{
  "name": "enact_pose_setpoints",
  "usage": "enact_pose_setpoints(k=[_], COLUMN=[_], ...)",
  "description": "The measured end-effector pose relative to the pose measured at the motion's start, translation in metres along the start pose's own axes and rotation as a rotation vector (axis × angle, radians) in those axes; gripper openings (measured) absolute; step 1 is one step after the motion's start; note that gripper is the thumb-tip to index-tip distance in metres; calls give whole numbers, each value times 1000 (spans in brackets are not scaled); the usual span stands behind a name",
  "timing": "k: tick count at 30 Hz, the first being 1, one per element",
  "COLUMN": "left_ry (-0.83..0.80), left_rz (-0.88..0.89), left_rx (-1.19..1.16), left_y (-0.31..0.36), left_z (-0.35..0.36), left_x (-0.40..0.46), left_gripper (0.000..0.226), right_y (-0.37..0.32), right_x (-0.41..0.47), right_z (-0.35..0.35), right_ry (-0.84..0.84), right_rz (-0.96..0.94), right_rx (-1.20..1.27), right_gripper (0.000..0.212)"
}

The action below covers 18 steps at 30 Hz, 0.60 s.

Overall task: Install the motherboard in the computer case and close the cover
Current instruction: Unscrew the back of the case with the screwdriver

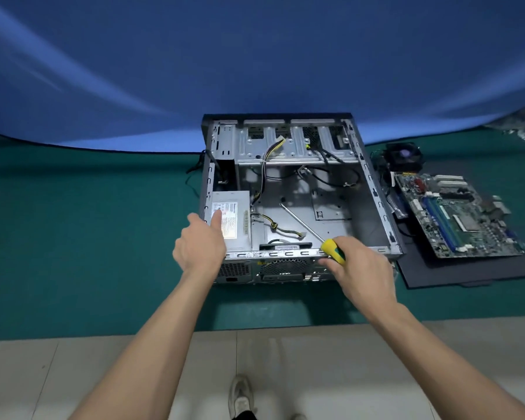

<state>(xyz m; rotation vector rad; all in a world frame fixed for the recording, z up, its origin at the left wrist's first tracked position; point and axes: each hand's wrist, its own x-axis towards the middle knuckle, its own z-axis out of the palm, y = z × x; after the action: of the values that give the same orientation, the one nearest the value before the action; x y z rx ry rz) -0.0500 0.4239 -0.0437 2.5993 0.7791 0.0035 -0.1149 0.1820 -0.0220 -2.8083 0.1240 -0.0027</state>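
Motherboard: a green rectangular circuit board [455,213] with blue memory slots and white expansion slots lies flat on a dark mat [431,274], just to the right of the open grey metal computer case [376,189], outside it and not yet installed.
Handling, a judgement: the board looks light and stiff but fragile, its face crowded with small parts; bare edges seem the safest place to hold, keeping fingers off the socket and slots.
Cooler: a black fan-topped cooler [402,159] sits just beyond the motherboard, near the case's far right corner.
Case: it lies on its side on the green worktop [88,237], cover off; no cover can be identified for certain.
Case contents: a silver power supply box with a white label [234,219] in the near left corner, loose yellow and black cables [281,228] beside it, drive bays along the far wall, and a bare metal floor on the right.
Right hand [361,271]: wrapped around the yellow and green handle of a long-shafted screwdriver [334,251] at the case's near rim, shaft slanting inward.
Left hand [200,244]: fingers relaxed, holding nothing, index finger resting on the power supply label.
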Motion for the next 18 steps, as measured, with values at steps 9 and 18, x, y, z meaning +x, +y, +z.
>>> enact_pose_setpoints(k=[9, 18], left_ry=[-29, -30], left_rz=[-56, 600], left_rx=[-29, 198], left_y=[15, 63], left_z=[9, 0], left_x=[-9, -15], left_gripper=[45, 29], right_y=[11, 30], right_x=[36, 36], right_z=[-16, -40], right_ry=[-145, -62], right_rz=[-11, 191], right_rx=[-52, 428], right_gripper=[27, 20])
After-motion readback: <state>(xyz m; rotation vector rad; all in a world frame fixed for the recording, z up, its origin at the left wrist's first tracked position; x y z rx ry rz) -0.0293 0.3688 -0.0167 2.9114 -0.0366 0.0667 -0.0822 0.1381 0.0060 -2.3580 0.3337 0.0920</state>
